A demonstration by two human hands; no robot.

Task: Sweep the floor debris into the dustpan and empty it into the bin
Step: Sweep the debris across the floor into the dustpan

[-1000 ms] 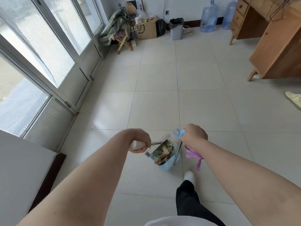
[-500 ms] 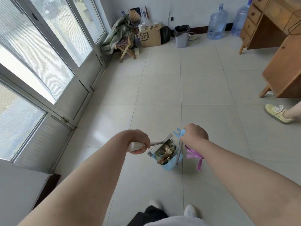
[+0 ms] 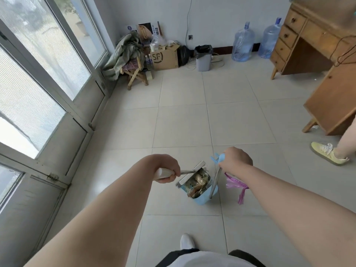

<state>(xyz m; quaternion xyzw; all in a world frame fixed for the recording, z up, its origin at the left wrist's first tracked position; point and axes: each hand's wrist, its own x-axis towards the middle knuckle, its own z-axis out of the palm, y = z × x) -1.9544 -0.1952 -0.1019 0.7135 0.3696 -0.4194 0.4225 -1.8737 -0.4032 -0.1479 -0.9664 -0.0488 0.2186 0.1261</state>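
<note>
Steps closer to the grey plastic bin [image 3: 202, 59] with black liner, still well short of it, left hand [image 3: 167, 171] clamped on the white-handled broom [image 3: 191, 174], right hand [image 3: 236, 161] clamped on the handle of the debris-filled blue plastic dustpan [image 3: 203, 199], leaving only the emptying.

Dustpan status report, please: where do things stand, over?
Left hand grips broom; right hand grips dustpan handle and pink bag. Dustpan full of debris, not emptied. Bin at far wall, bare tiles between.
</note>
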